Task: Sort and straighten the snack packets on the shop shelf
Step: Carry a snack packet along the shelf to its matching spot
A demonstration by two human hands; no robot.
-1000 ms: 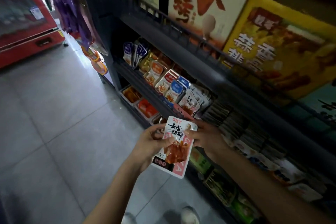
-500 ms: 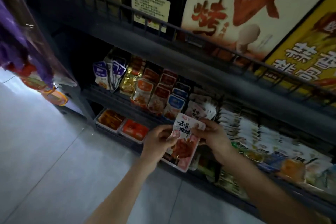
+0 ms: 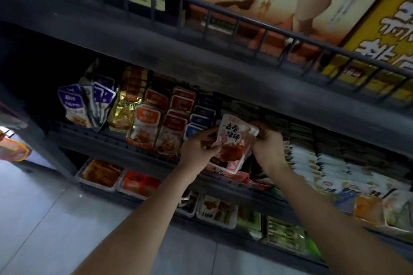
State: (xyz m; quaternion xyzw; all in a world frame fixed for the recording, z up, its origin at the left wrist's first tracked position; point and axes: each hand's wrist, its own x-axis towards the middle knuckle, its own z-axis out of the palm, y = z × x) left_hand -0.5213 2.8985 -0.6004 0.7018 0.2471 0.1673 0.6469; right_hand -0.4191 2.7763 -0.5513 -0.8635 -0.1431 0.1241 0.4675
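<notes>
Pink-and-white packet point(image 3: 234, 140), pinched by both hands at the middle shelf point(image 3: 143, 156), just in front of the blue packets point(image 3: 201, 118) and the dark row behind. Left hand point(image 3: 197, 148) closed on its left edge, right hand point(image 3: 267, 146) closed on its upper right corner. Likely light, soft and crinkly, with a slick film; probably easy to bend, hardly fragile. Best held by the flat sealed edges, not the bulging middle. Held slightly tilted, not yet slotted into any row.
</notes>
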